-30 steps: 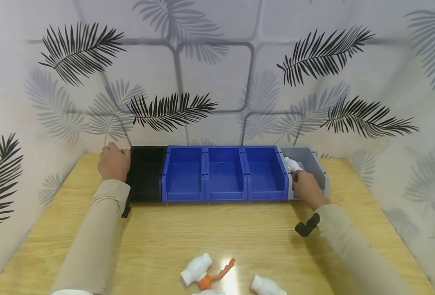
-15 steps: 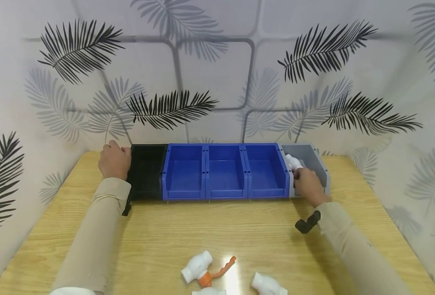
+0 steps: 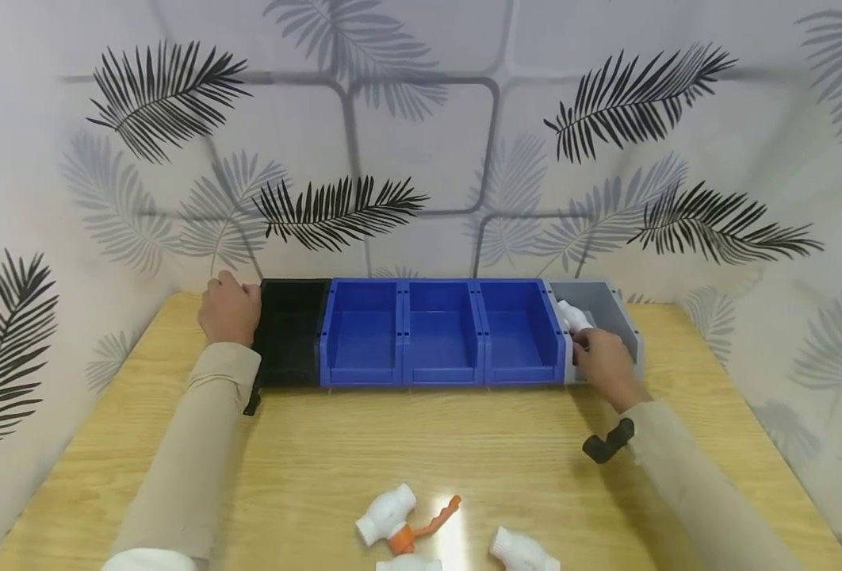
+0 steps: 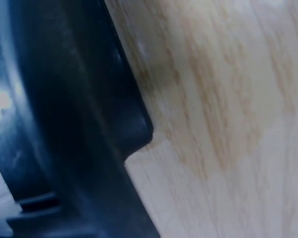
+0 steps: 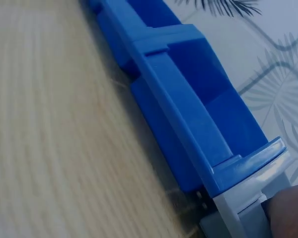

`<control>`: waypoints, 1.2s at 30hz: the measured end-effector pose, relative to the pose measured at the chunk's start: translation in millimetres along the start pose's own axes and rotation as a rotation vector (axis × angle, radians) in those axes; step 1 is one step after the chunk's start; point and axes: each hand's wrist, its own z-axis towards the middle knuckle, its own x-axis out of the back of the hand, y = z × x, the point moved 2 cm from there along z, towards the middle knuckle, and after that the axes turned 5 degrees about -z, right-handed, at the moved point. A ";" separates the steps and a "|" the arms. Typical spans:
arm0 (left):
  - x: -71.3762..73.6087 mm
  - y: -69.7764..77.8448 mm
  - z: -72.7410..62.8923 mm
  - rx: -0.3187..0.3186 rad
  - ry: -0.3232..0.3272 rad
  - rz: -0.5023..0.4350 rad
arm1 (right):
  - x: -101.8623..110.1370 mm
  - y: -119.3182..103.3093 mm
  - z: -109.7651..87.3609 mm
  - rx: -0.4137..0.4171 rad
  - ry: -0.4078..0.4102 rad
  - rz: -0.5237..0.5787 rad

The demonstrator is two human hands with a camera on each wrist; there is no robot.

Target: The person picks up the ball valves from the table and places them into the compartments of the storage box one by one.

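In the head view my left hand lies against the outer left side of a black bin; its fingers bend away from the camera and their tips are hidden. The left wrist view shows the bin's dark wall up close, without the hand. My right hand reaches over the front of a grey bin on the far right. Its thumb and fingers pinch the near end of a white plastic valve, which lies tilted along the bin's left wall. Only part of this hand shows in the right wrist view.
Blue bins stand side by side between the black and grey ones, against a leaf-patterned wall. On the wooden table, near me, lie a white ball valve with an orange handle and two more white valves.
The head view has shifted slightly, so everything sits a little further right in it. Both hands keep their places at the bins, with the right hand still at the white valve.
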 end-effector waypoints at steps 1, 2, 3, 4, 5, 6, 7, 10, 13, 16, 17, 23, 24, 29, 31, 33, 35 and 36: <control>-1.3 0.3 1.0 -0.003 -0.005 0.000 | 3.0 -1.5 -2.5 0.017 0.025 0.003; -2.5 0.5 1.9 -0.006 -0.009 0.001 | 6.0 -3.4 -5.4 0.034 0.053 0.001; -3.3 0.2 2.4 -0.005 -0.015 0.003 | 8.8 -5.7 -8.7 0.055 0.089 -0.004; -3.8 -0.1 2.8 -0.004 -0.021 0.005 | 12.0 -9.0 -12.0 0.074 0.118 -0.008; -4.0 -0.4 3.1 -0.002 -0.022 0.005 | 15.1 -12.6 -15.4 0.093 0.155 -0.013; -4.1 -1.0 3.6 0.000 -0.023 0.007 | 18.5 -17.0 -18.7 0.113 0.192 -0.014; -3.9 -1.5 3.3 -0.001 -0.024 0.010 | 21.3 -21.2 -23.2 0.132 0.229 -0.017; -3.1 -1.9 3.5 -0.008 -0.015 0.003 | 30.4 -36.3 -37.5 0.203 0.309 -0.023; -3.5 -2.5 4.4 -0.012 -0.005 0.005 | 35.8 -55.5 -52.8 0.325 0.296 -0.023; -5.4 -3.5 4.6 -0.004 -0.005 0.011 | 34.3 -77.8 -70.0 0.479 0.208 -0.032; -6.2 -3.9 4.6 0.000 -0.006 0.014 | 32.5 -85.1 -76.2 0.523 0.172 -0.039; -9.2 -3.8 3.0 -0.007 0.003 0.008 | 17.4 -121.0 -111.2 0.704 0.018 -0.088; -9.3 -3.9 2.8 -0.009 0.012 0.006 | 15.1 -125.5 -115.8 0.729 -0.002 -0.085; -9.7 -3.4 2.4 -0.018 0.037 -0.004 | 6.0 -141.9 -133.7 0.826 -0.096 -0.058; -8.9 -2.9 2.1 -0.016 0.033 -0.006 | 2.6 -146.4 -139.2 0.860 -0.122 -0.057; -7.6 -2.0 1.7 -0.010 0.022 -0.009 | -1.1 -150.4 -144.7 0.896 -0.143 -0.054; -6.4 -1.2 1.0 -0.005 0.014 -0.007 | -5.1 -154.4 -150.0 0.936 -0.147 -0.048; -5.8 -0.7 0.8 -0.003 0.013 -0.008 | -7.2 -156.4 -152.5 0.953 -0.148 -0.045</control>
